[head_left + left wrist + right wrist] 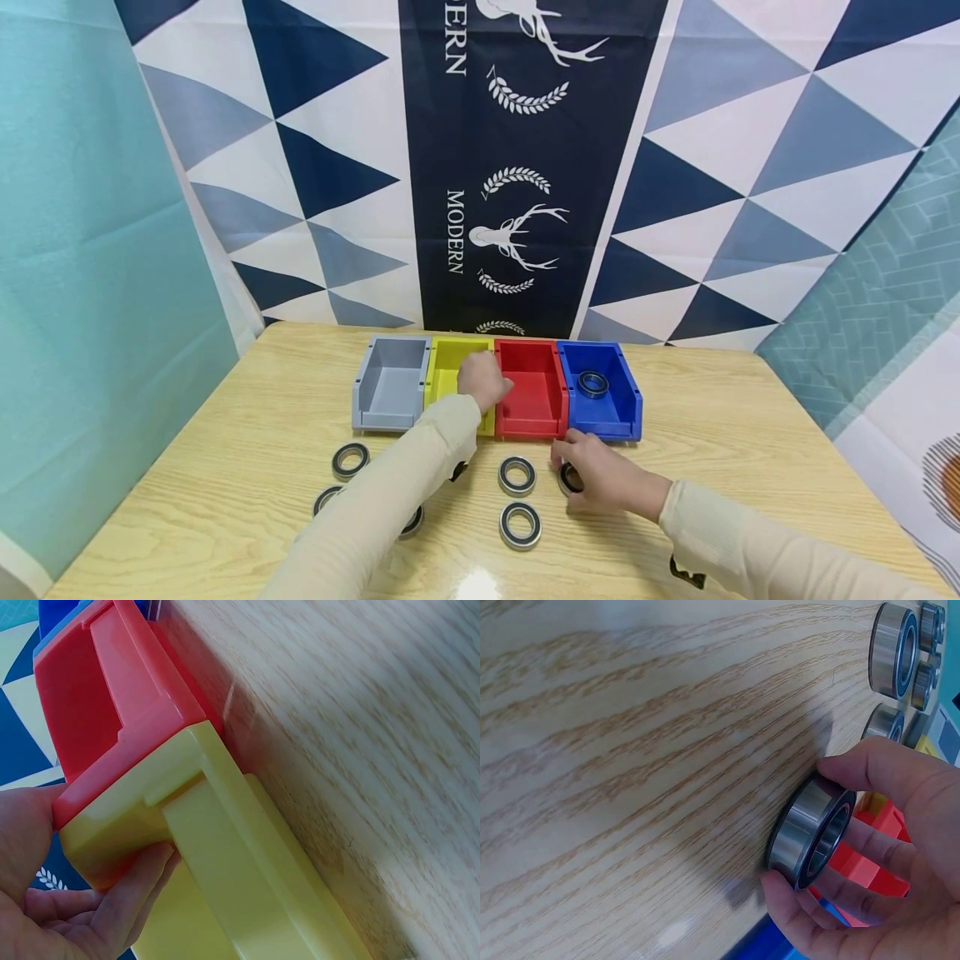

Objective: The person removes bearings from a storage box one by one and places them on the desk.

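Progress, reading the head view from left to right: grey bin at centre-left of the frame, nothing visible in it; yellow bin next, its inside partly hidden by my left hand, contents not readable; red bin shows no ring; blue bin holds one bearing lying flat. So I judge one bearing sorted, the bulk still out on the tabletop.

Loose bearings in the lower middle of the frame: one at far left; one below it, partly under my left sleeve; another peeking from under the sleeve; two in a column at centre and; last one under my right hand.

Left hand, centre of the head view: resting on the shared corner of the yellow and red bins; the left wrist view shows the thumb on the red rim and curled fingers hooked under the yellow bin's edge, so it grasps the bins, steadying them as I read it.

Right hand, lower centre-right, just in front of the blue bin: pinching a bearing; the right wrist view has thumb and fingers closed round its steel rim, the ring tipped on edge and touching the tabletop or just off it; I cannot tell which.
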`<state>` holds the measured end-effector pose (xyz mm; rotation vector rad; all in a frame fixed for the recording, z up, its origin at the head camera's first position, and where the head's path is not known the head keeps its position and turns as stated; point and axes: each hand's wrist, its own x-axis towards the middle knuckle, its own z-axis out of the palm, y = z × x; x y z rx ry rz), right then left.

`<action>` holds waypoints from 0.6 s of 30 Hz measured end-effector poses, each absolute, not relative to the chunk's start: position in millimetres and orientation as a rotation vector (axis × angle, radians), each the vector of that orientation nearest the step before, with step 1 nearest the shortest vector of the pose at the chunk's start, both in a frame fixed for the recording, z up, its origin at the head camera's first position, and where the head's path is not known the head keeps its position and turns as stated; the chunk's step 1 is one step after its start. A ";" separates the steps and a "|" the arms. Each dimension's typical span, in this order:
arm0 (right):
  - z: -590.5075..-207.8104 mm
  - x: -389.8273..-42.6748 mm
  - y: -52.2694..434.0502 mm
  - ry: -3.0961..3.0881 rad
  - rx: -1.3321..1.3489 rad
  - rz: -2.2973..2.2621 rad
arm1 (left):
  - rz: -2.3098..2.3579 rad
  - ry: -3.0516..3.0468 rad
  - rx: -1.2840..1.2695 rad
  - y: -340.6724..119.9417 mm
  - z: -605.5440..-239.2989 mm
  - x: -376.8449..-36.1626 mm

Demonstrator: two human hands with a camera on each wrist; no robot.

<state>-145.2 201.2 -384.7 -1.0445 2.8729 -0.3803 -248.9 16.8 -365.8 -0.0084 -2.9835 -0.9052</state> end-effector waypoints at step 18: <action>-368.6 -141.8 201.7 2.812 -0.962 -0.253 | -0.922 -2.977 -0.011 15.7 -367.1 -248.5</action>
